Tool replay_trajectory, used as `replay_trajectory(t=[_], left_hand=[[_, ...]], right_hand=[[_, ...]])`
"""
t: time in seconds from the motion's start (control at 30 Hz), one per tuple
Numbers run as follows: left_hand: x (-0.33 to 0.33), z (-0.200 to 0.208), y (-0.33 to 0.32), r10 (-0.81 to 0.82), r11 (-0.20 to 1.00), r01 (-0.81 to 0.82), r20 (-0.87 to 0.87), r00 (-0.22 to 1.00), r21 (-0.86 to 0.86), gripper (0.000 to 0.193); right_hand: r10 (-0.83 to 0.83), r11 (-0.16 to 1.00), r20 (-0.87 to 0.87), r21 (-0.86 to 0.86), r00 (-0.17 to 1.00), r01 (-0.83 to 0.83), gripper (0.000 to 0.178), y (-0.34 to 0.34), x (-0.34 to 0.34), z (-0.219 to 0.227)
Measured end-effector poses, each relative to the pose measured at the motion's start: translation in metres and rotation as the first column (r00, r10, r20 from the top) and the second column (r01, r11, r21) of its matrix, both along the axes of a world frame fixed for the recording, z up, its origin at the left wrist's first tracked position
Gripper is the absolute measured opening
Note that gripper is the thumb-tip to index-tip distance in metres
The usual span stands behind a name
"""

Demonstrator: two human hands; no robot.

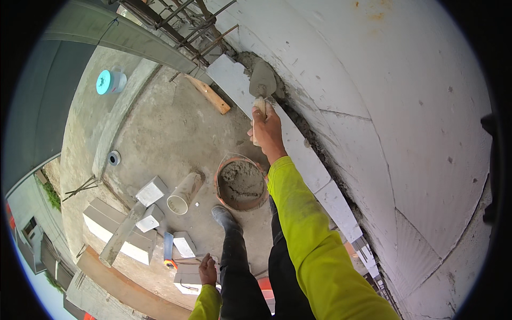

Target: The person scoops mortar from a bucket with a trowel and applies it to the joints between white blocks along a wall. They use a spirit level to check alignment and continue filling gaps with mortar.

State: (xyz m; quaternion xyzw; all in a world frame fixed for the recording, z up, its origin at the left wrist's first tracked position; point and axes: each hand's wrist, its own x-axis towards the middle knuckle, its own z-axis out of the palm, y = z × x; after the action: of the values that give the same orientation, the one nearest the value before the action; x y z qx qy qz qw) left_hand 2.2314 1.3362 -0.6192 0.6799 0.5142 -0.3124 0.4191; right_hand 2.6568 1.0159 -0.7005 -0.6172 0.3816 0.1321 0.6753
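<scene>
A trowel is in my right hand, whose fingers are wrapped round its pale handle. Its grey blade lies at the far end of a row of white blocks, over the gap between them and the white wall. Wet grey mortar sits in that gap around the blade. My left hand hangs low by my leg, its fingers loosely bent and holding nothing that I can see. Between my feet and the block row stands a round bucket of mortar with a wire handle.
Rebar sticks out at the top. A wooden piece lies beside the blocks. Left of the bucket are a pale tube, loose white blocks, a handsaw and a plank. A turquoise-lidded container stands farther off.
</scene>
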Motion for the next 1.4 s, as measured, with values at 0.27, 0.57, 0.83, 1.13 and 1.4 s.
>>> replay_trajectory(t=[0.27, 0.57, 0.83, 1.13, 1.4], left_hand=[[0.015, 0.005, -0.003, -0.015, 0.998, 0.016, 0.022, 1.0, -0.063, 0.047], [0.042, -0.021, 0.016, -0.084, 0.992, 0.081, -0.025, 0.996, -0.1, 0.05], [0.15, -0.184, 0.014, -0.599, 0.787, 0.617, 0.266, 0.755, 0.018, 0.051], [0.207, -0.235, -0.041, -0.492, 0.788, 0.608, 0.498, 0.715, -0.095, 0.04], [0.179, -0.199, -0.079, -0.563, 0.771, 0.63, 0.563, 0.606, 0.094, 0.031]], right_hand=[[0.023, 1.0, 0.002, -0.018, 1.0, -0.023, 0.04, 0.011, -0.035, 0.023], [0.327, 0.779, 0.059, -0.581, 0.943, -0.235, 0.043, -0.028, -0.202, 0.005], [0.81, 0.04, -0.432, -0.633, 0.396, -0.773, 0.05, -0.02, -0.295, 0.002], [0.906, -0.261, -0.422, -0.626, 0.038, -0.735, 0.04, 0.049, -0.294, -0.065], [0.773, 0.452, -0.381, -0.229, 0.507, -0.862, 0.052, 0.045, -0.342, -0.118]])
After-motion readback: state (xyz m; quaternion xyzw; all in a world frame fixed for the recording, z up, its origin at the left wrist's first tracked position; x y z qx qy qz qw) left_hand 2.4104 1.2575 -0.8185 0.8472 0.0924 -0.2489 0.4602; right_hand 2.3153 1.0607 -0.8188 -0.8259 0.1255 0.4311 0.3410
